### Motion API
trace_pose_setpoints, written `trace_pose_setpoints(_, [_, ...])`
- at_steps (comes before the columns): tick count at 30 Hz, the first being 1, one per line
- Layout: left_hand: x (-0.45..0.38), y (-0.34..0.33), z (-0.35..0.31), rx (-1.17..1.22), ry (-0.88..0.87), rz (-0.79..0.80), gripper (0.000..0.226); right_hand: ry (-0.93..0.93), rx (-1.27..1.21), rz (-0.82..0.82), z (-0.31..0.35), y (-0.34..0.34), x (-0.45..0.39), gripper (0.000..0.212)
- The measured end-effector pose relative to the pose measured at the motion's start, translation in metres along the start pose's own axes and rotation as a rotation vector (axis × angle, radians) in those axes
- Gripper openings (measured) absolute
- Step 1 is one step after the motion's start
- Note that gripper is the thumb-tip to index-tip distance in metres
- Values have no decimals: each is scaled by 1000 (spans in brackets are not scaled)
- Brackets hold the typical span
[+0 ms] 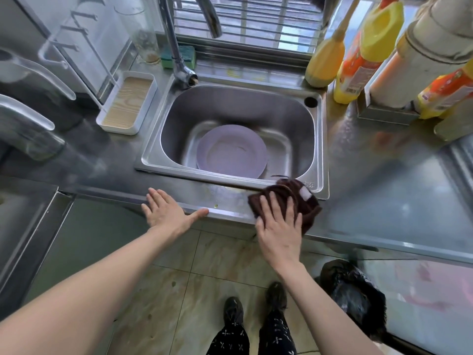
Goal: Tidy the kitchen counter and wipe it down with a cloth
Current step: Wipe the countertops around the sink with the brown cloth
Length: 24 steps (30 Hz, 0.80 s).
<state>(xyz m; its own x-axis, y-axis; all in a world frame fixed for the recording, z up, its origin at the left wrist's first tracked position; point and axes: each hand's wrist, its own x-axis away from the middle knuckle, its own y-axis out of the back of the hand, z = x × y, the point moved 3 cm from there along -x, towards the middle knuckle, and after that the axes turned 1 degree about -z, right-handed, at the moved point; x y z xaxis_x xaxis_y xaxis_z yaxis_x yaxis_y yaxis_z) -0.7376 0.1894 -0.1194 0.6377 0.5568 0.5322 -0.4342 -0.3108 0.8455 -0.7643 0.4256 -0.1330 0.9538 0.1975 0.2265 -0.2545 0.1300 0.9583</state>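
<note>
A dark brown cloth [294,194] lies on the steel counter's front edge [225,201], just below the sink's near right corner. My right hand [279,226] presses flat on the cloth with straight, spread fingers. Farther left, my left hand [166,211] rests open on the counter's front lip, thumb stretched toward the right. A small yellowish crumb [215,206] sits on the strip between my hands. A lilac plate [231,152] lies in the steel sink [153,155].
A white tray with a wood-grain base [128,102] stands left of the sink, a tap [179,60] and green sponge [189,56] behind it. Yellow and orange bottles [363,55] crowd the back right. A black bin bag [353,295] sits on the floor, right of my feet.
</note>
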Motion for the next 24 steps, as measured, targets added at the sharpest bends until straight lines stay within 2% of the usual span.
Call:
trace_pose_setpoints(3, [1, -1, 1, 11, -10, -5, 135, -175, -17, 22, -24, 3, 3, 53])
trace_pose_setpoints(5, [1, -2, 1, 17, -14, -12, 134, -152, -26, 18, -20, 4, -1, 53])
trace_pose_setpoints(10, [-1, -3, 0, 27, -13, -16, 135, 132, 103, 2, 25, -6, -20, 56])
trace_pose_setpoints(15, [-1, -5, 1, 34, -5, -44, 137, 408, 68, 122, 71, -2, -45, 53])
trace_pose_setpoints(17, [-1, -3, 5, 57, -22, -79, 135, 507, 82, 144, 70, -1, -57, 53])
trace_pose_setpoints(19, [1, 1, 12, 96, -52, -137, 131, 596, 149, 94, 54, 0, -58, 54])
trace_pose_setpoints(21, [2, 6, 26, 117, -50, -175, 129, 518, 162, -19, 29, -2, -55, 53])
trace_pose_setpoints(24, [-6, 14, 50, 98, -9, -141, 128, 200, 68, -89, 5, -2, -49, 57])
